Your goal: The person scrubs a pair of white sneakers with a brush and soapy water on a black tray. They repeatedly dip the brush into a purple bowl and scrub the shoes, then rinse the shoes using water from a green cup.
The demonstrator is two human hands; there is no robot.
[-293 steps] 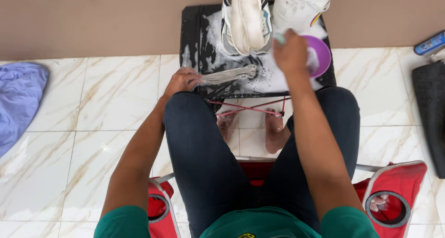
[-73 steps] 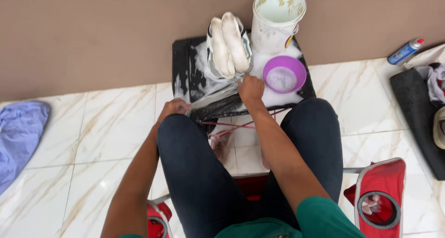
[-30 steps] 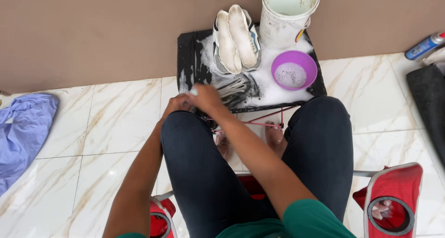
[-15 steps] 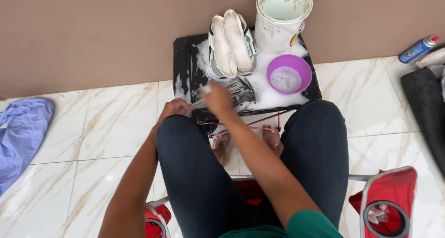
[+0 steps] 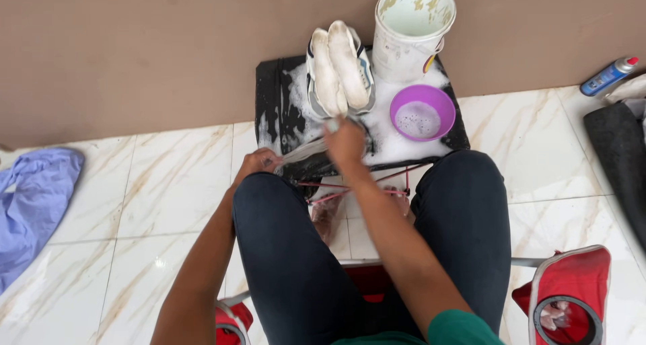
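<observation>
Shoes (image 5: 338,69) on mat (image 5: 272,109); bucket (image 5: 412,30) right, bowl (image 5: 422,112) before bucket.

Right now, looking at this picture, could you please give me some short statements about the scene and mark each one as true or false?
1. The pair of white sneakers lies soles up on the soapy black board. True.
2. The round purple plastic bowl is stacked inside the white plastic bucket. False: it sits on the board in front of the bucket.
3. The right hand is on the pale laces, close to the sneakers. True.
4. The left hand is dipped in the purple bowl. False: it holds the other end of the laces, near the left knee.
5. A blue cloth lies on the marble floor tiles at the left. True.
</observation>
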